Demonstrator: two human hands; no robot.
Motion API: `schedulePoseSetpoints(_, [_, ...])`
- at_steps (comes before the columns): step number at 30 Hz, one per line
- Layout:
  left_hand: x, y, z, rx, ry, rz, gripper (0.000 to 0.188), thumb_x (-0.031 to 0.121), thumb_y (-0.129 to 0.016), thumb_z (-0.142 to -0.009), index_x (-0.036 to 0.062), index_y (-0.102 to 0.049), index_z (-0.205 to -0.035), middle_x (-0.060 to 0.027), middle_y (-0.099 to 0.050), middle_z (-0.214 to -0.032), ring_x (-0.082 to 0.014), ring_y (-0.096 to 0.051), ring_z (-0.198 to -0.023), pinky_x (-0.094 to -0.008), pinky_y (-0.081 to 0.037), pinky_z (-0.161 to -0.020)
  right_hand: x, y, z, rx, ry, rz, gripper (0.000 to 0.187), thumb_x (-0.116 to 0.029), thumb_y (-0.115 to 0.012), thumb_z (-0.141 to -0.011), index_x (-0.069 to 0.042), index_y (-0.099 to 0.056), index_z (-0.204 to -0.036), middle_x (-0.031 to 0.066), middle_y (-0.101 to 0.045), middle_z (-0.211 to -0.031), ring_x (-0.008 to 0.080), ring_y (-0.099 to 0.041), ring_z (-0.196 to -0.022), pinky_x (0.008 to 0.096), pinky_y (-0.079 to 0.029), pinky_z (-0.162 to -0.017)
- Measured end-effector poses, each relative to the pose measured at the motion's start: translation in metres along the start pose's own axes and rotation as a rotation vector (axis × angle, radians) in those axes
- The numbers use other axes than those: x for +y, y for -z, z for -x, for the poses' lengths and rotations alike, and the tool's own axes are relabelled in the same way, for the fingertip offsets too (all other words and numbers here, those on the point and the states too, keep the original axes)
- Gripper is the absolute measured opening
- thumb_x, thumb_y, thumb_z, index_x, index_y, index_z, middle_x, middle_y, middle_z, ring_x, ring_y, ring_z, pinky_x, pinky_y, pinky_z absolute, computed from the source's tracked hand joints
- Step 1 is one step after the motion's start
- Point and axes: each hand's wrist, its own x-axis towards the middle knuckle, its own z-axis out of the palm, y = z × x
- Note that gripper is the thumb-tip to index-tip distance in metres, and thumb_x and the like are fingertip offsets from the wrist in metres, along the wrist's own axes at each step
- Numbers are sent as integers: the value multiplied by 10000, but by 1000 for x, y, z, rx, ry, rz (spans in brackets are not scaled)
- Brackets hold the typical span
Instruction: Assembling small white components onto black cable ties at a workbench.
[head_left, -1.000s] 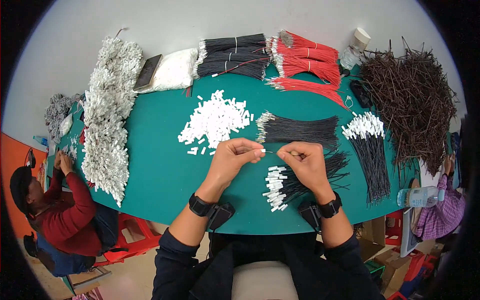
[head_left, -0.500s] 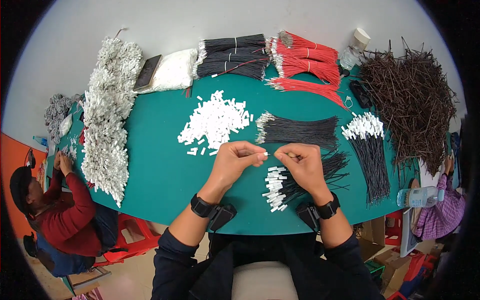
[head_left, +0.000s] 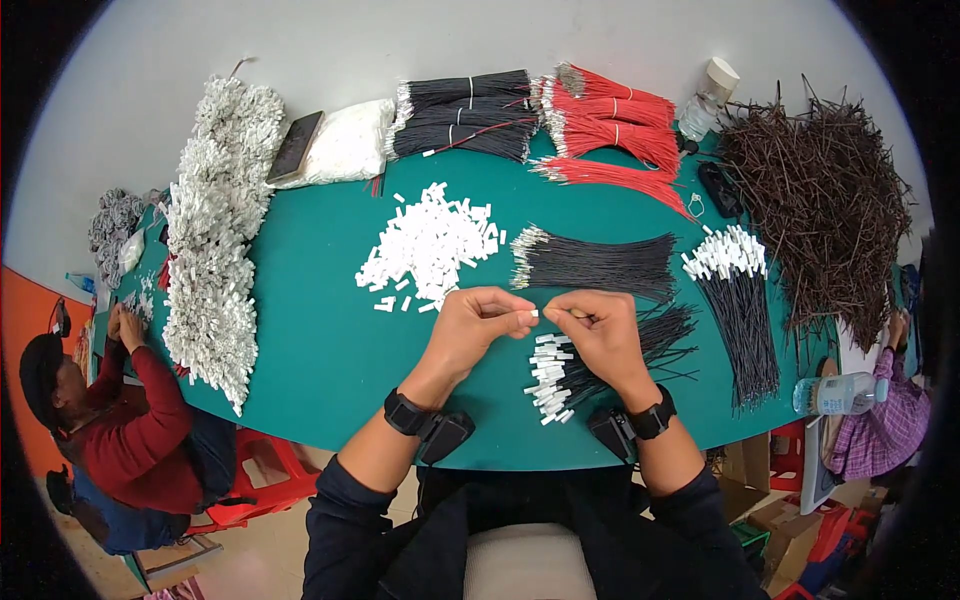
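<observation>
Beside a pale wall (head_left: 330,50), above the green bench (head_left: 320,300), the left grip (head_left: 470,328) pinches a white cap (head_left: 534,313), the right grip (head_left: 603,335) a barely visible wire (head_left: 542,312).

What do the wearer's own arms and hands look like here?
The left grip and right grip are ungloved. A black band circles each wrist, with a boxy black device beside it. Dark sleeves stop short of the wrists.
</observation>
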Motion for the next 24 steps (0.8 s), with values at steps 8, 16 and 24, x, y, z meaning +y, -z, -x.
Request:
schedulePoseSetpoints(8, [2, -1, -1, 39, 10, -5, 108, 39, -752, -910, -37, -744, -985, -115, -767, -934, -143, -721, -843, -265, -573, -752, -3, 2, -1, -28, 7, 46, 94, -64, -792, -825, 13, -743, -846, 89, -625, -643, 126, -475, -494, 316, -361, -477])
schedulePoseSetpoints(16, [1, 3, 1, 121, -63, -369, 98, 62, -768, -901, -18, -745, -952, -55, -751, -883, -85, -676, -800, -237, -539, -723, -1, 30, -5, 96, 227, 554, 173, -91, -832, -777, -6, -694, -719, 74, -534, -583, 246, -525, -544, 353, -399, -505])
schedulePoseSetpoints(24, [6, -16, 4, -25, -124, -645, 117, 68, -788, -874, 10, -762, -972, -39, -730, -840, -62, -624, -709, -244, -509, -667, 2, 43, -1, -161, -22, 686, 157, -110, -811, -754, -28, -679, -730, 103, -627, -733, 319, -638, -792, 432, -505, -658])
